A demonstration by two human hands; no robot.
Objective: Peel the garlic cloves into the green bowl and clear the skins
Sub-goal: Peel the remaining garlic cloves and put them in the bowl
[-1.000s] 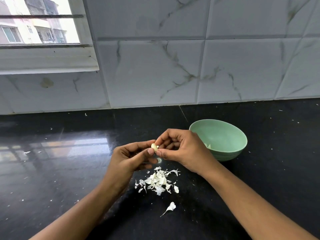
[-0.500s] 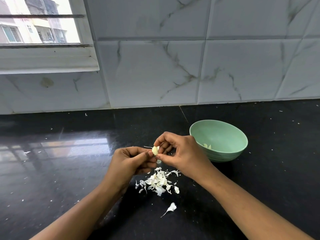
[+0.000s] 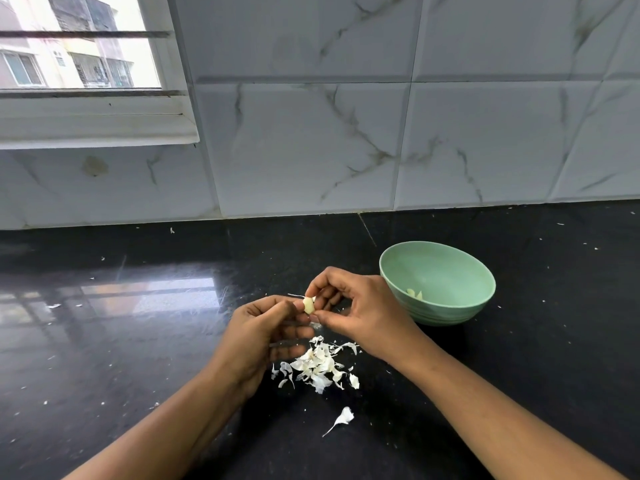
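A pale garlic clove is held above the black counter between both hands. My left hand pinches it from the left with thumb and curled fingers. My right hand pinches it from the right with forefinger and thumb, and a thin strip of skin sticks out to the left of the clove. Just below the hands lies a pile of white garlic skins. The green bowl stands to the right of my right hand, with peeled clove pieces inside it.
One loose skin lies nearer to me than the pile. Small white flecks are scattered over the glossy black counter. A marble-tiled wall rises behind, with a window sill at the upper left.
Both hands have drifted slightly lower and away from the bowl's rim. A thin strip of skin has come loose and now sticks out left of the clove.
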